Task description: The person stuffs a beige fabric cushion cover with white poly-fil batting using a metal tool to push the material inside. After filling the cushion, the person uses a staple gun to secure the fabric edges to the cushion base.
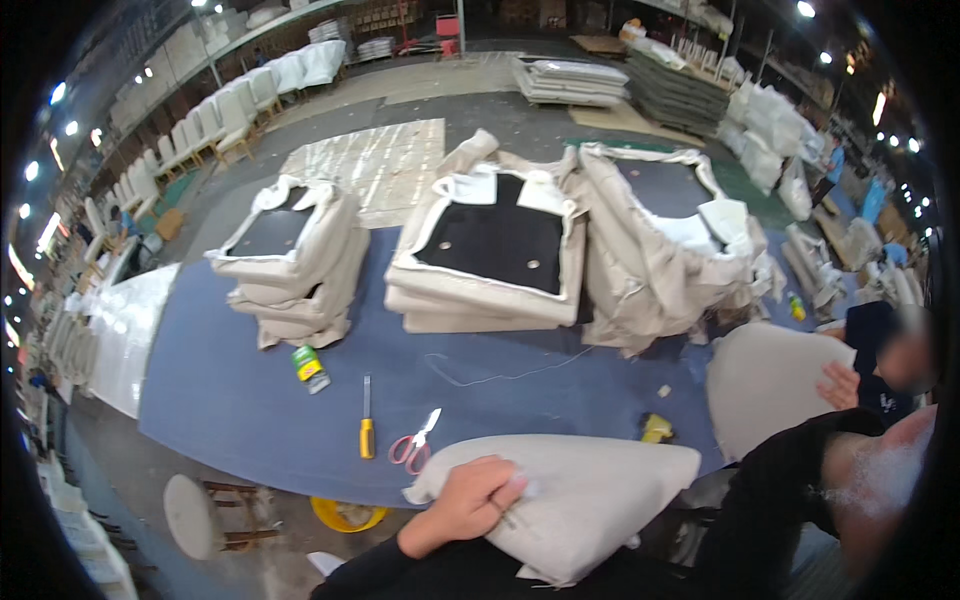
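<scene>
A beige fabric-covered cushion [600, 490] lies tilted at the near edge of the blue-topped table, in front of me. My left hand [478, 503] reaches in from the lower left and grips its left part, fingers bent and pressed together on the fabric. A small pale patch shows beside the fingertips, too blurred to name. My right hand is not visible. Just left of the cushion are red-handled scissors [411, 447], slightly open, blades pointing away. Farther left is a yellow-handled tool [367, 425] with a thin metal shaft.
Stacked upholstered seats [490, 310] with dark undersides stand across the table [240, 420]. A green-and-yellow packet [310, 368] and a yellow-black object [656, 429] lie there. At right, a co-worker's hand [840, 386] touches another cushion [765, 385]. A stool [192, 517] and yellow basin [345, 516] stand below left.
</scene>
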Demonstrator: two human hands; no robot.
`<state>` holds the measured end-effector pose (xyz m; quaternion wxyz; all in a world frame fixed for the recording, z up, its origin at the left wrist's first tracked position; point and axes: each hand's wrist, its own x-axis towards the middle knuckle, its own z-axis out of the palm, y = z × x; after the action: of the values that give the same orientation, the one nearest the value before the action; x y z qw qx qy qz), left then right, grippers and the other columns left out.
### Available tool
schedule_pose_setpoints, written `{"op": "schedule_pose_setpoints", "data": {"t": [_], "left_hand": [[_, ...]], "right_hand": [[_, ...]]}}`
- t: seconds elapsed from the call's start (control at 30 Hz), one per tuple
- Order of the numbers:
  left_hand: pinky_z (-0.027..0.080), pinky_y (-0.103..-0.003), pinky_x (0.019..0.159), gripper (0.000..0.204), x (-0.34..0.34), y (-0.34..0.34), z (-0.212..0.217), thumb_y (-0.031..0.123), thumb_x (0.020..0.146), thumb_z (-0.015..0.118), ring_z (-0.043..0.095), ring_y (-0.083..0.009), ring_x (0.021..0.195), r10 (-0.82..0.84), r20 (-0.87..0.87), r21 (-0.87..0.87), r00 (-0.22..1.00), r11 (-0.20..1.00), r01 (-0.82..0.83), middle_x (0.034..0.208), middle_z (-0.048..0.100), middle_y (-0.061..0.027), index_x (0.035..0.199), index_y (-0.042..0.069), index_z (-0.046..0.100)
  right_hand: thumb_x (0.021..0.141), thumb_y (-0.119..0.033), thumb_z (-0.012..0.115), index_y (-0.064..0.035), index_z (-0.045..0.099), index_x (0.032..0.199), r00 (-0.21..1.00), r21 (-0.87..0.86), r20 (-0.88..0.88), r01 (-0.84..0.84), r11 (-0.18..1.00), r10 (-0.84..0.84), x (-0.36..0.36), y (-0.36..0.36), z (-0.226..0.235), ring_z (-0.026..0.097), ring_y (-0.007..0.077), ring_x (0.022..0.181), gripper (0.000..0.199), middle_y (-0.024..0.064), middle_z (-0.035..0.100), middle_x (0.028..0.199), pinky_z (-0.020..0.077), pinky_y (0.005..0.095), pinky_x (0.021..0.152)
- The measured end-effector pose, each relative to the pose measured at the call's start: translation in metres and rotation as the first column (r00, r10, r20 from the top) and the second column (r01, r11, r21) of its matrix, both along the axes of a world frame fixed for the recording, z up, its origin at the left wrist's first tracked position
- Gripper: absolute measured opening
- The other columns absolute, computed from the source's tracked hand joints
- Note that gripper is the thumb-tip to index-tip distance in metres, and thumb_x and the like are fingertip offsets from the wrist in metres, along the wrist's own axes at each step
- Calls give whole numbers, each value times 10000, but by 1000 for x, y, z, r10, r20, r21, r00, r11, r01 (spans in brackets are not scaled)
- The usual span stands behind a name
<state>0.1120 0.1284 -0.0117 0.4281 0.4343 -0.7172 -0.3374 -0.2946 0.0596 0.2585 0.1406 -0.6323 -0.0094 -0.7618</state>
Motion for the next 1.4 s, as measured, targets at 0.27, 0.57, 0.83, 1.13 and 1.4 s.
{"op": "schedule_pose_setpoints", "data": {"t": [0.27, 0.57, 0.83, 1.13, 1.4], "left_hand": [[497, -420, 646, 178, 1, 5, 10, 139, 1013, 685, 623, -344, 708, 15, -44, 29, 999, 999, -14, 755, 634, -137, 866, 38, 682], [487, -430, 632, 185, 5, -4, 10, 110, 1002, 671, 614, -370, 681, 47, 64, 7, 997, 999, -47, 767, 634, -170, 841, 22, 656], [435, -384, 594, 272, 8, 2, 2, 162, 1043, 636, 567, -304, 608, 170, -85, -62, 982, 983, -175, 698, 594, -127, 820, 9, 661], [431, -372, 592, 280, 5, -82, 6, 179, 1041, 642, 576, -253, 608, 215, -64, -98, 974, 970, -221, 681, 571, -133, 830, -5, 643], [343, -258, 572, 346, 0, -180, 3, 219, 1099, 624, 452, -34, 662, 79, -241, 119, 967, 992, -51, 691, 562, 44, 849, -16, 677]], "right_hand": [[927, -375, 704, -40, 589, 915, 984, 47, 117, -138, 989, 132, -35, 14, -24, 470, 171, 694, 355, 55, 522, 800, 401, 343, 675], [916, -361, 727, -62, 544, 921, 919, 156, 126, -391, 907, 375, -36, 30, -9, 444, 165, 699, 351, 40, 485, 791, 398, 350, 683], [819, -171, 882, -48, 780, 1147, 826, 559, -556, 458, 691, -98, 114, -19, -110, 675, 117, 732, 365, 34, 703, 764, 529, 322, 751], [890, -304, 846, -76, 795, 1117, 695, 659, -630, 243, 712, 346, 155, -20, -166, 726, 253, 809, 325, 108, 775, 939, 557, 356, 761], [792, -391, 898, -135, 665, 1375, 629, 257, -777, 271, 928, 32, 163, -21, -157, 599, 343, 1226, 677, 131, 608, 1279, 449, 454, 1070]]}}
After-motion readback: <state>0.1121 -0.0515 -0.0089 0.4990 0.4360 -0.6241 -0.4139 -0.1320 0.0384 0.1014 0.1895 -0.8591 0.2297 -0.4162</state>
